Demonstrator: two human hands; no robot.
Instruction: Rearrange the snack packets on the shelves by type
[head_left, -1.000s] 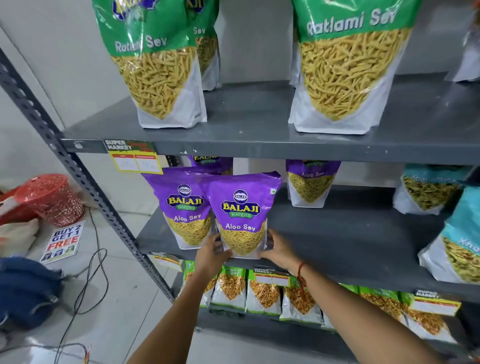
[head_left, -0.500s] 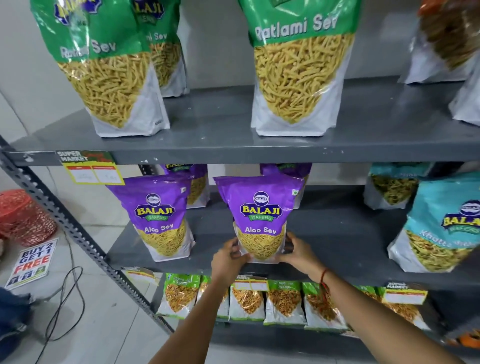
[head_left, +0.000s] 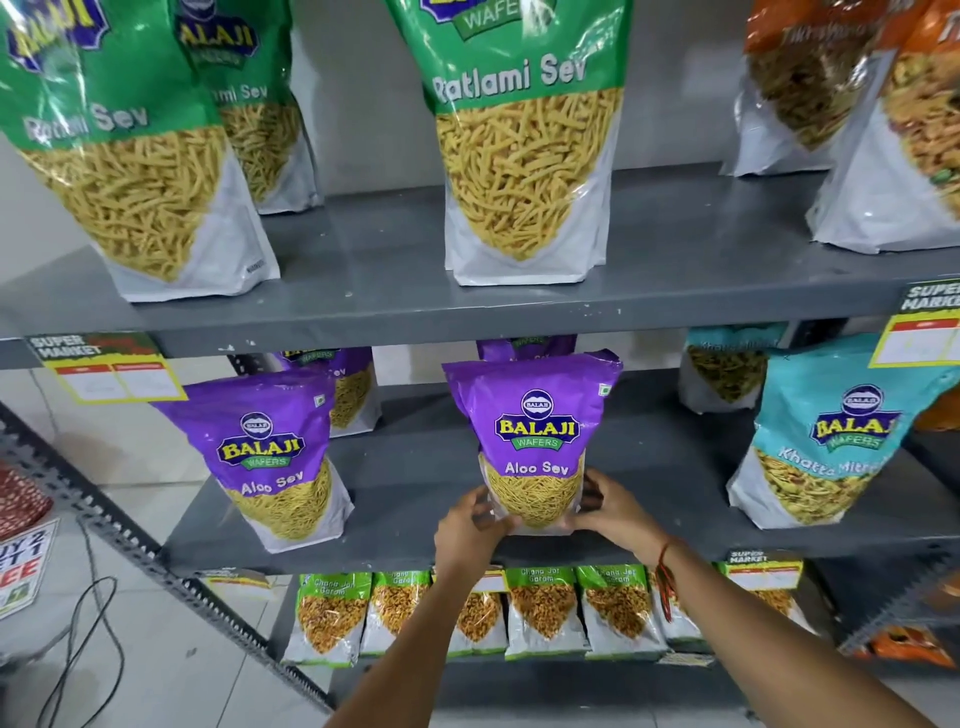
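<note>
Just then we had both hands on one purple Aloo Sev packet, which stood upright at the centre of the frame on the middle shelf. Our left hand cupped its lower left corner and our right hand its lower right corner, so the packet sat squarely between the two grips with its long axis running straight up from them. Neither hand was nearer; they were level with each other at the bag's base, fingers wrapped on the clear window where the sev showed.

A second Aloo Sev packet stood on the same shelf, toward the lower left of the frame and well apart from ours, leaning a little. More purple packets stood behind both. To the right of the frame a teal Khatta Mitha packet stood, also well apart. Green Ratlami Sev packets filled the upper shelf across the top of the frame.

We judged that the packet's base was at or just above the shelf surface, though we could not tell whether it was touching. Since the weight rose above our grips, any sideways slide toward its purple twin at the left would tend to tip the top, so both hands would need to move together.
</note>
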